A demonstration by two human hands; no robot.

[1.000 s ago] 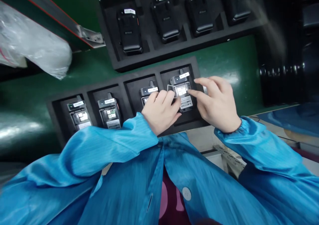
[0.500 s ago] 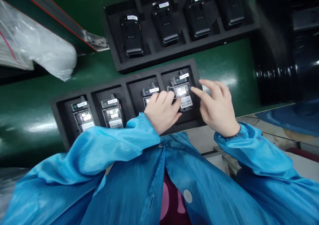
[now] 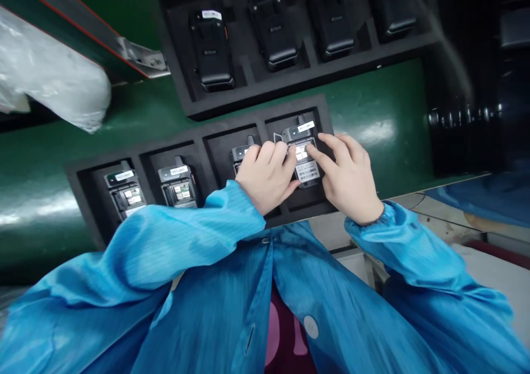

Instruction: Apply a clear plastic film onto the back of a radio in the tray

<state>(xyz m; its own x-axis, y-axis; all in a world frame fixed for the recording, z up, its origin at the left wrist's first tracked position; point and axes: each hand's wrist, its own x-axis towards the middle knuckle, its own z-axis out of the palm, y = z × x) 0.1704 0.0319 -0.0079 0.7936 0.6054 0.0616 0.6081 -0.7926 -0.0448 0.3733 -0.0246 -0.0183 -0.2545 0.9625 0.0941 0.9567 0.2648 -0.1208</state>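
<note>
A black foam tray (image 3: 207,134) on the green bench holds several handheld radios lying back-up with their battery bays open. Both hands work at the rightmost radio (image 3: 307,167). My left hand (image 3: 267,175) pinches a small clear film piece (image 3: 277,138) against the radio's upper left. My right hand (image 3: 348,178) presses its index and middle fingertips onto the shiny label area in the radio's bay. The left hand covers most of the second radio from the right (image 3: 239,153). Blue coat sleeves cover both arms.
A second foam tray (image 3: 290,84) with several closed black radios lies farther back. A crumpled clear plastic bag (image 3: 53,81) sits at the left under a metal rail. Dark equipment stands at the right. The bench edge runs just below the near tray.
My right hand has moved left and down onto the radio's bay, its fingertips now touching it. The left hand has stayed on the film piece. The camera has shifted slightly.
</note>
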